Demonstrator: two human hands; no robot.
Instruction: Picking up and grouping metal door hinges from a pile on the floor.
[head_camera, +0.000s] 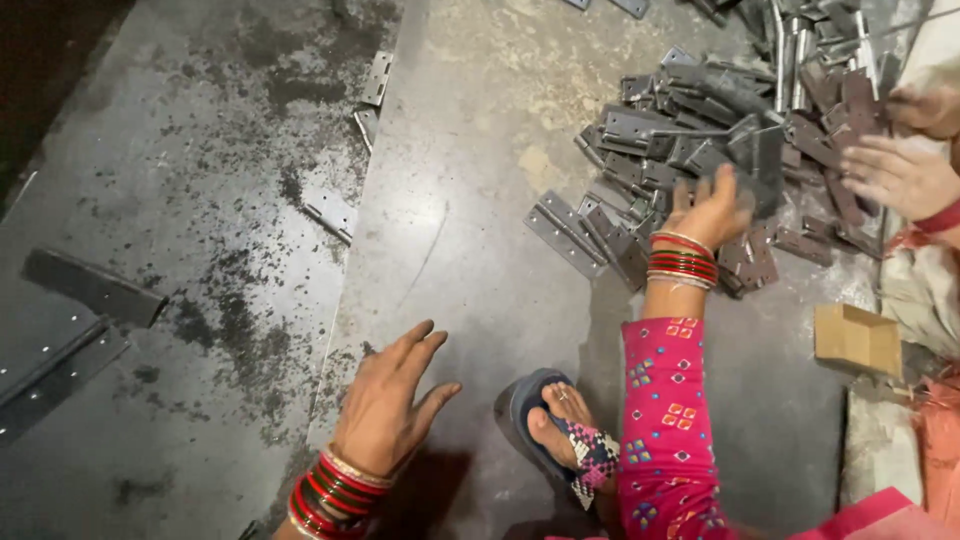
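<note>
On the floor (470, 200), up and to the right of the person, lies the pile of grey metal hinges (690, 150). The right hand (712, 212) is on its near edge, arm stretched forward, grip curled over a hinge; how firmly it pinches can't be told. Nearest hinges (565, 235) lie with long axes diagonal. The left hand (385, 405) hovers well apart from the pile, palm down, grip spread, holding nothing. Another person's hands (900, 170) work the pile's far right side.
</note>
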